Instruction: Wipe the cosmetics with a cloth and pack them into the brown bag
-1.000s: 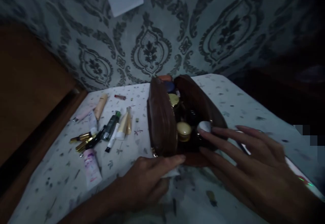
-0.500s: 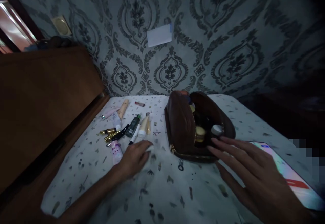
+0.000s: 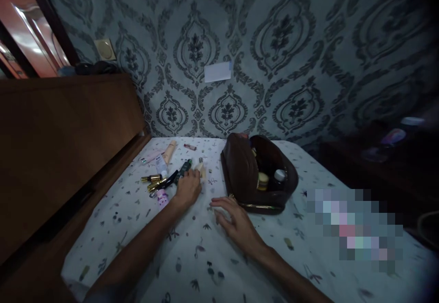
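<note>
My left hand [image 3: 189, 188] reaches into a loose group of cosmetics, its fingers curled down beside a pale cream tube [image 3: 201, 169] and a dark green bottle [image 3: 185, 167]. The fingers hide whatever they may grip. My right hand [image 3: 236, 223] hovers just before the brown cosmetic bag [image 3: 238, 170], fingers apart and holding nothing. The bag stands unzipped; inside are a jar with a yellowish lid [image 3: 263, 181] and a dark bottle with a white cap [image 3: 279, 175]. Near my left hand lie gold-and-black tubes [image 3: 157, 184] and a purple-and-white tube [image 3: 162, 197].
A beige tube [image 3: 169, 152], a white tube [image 3: 161, 165] and a small pink tube [image 3: 190, 147] lie farther back on the patterned white cloth [image 3: 192, 266]. A wooden panel [image 3: 68, 124] borders the left; a papered wall [image 3: 229, 33] rises behind. A pixelated patch covers something at right.
My right hand has drawn back left from the bag's opening to its front. My left hand has moved forward onto the tubes. The camera view has shifted.
</note>
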Action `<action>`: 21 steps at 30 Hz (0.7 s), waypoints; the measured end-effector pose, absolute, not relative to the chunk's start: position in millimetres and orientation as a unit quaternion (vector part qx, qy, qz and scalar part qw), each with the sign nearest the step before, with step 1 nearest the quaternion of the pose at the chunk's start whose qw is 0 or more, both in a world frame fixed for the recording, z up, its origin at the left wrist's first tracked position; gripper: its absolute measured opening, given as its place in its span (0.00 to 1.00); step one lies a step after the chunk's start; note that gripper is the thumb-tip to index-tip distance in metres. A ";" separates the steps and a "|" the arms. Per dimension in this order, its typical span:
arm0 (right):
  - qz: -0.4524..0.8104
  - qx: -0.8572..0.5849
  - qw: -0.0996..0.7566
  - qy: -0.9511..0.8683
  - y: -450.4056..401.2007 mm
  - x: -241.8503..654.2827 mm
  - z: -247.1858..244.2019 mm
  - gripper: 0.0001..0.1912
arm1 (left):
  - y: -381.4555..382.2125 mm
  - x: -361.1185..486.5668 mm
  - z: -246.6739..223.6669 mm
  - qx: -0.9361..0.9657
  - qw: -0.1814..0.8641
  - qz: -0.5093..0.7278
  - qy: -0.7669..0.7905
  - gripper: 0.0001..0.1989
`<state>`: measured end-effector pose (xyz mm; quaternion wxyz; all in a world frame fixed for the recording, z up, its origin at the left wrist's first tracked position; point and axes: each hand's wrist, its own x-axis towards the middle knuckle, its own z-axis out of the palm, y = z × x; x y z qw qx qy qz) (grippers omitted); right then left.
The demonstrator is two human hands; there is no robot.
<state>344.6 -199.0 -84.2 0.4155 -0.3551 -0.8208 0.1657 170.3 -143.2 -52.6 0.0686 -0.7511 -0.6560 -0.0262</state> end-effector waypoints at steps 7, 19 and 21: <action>0.229 -0.418 0.405 -0.780 -171.5 325.1 -113.9 0.15 | -191.5 160.8 -51.1 -0.763 0.058 -0.006 -0.644 0.17; 0.307 -0.418 0.437 -0.735 -154.2 295.2 -144.1 0.20 | -226.3 146.0 -51.2 -0.779 -0.105 -0.082 -0.613 0.15; 0.302 -0.423 0.437 -0.734 -152.1 294.5 -145.3 0.20 | -225.2 142.7 -50.0 -0.784 -0.111 -0.087 -0.605 0.15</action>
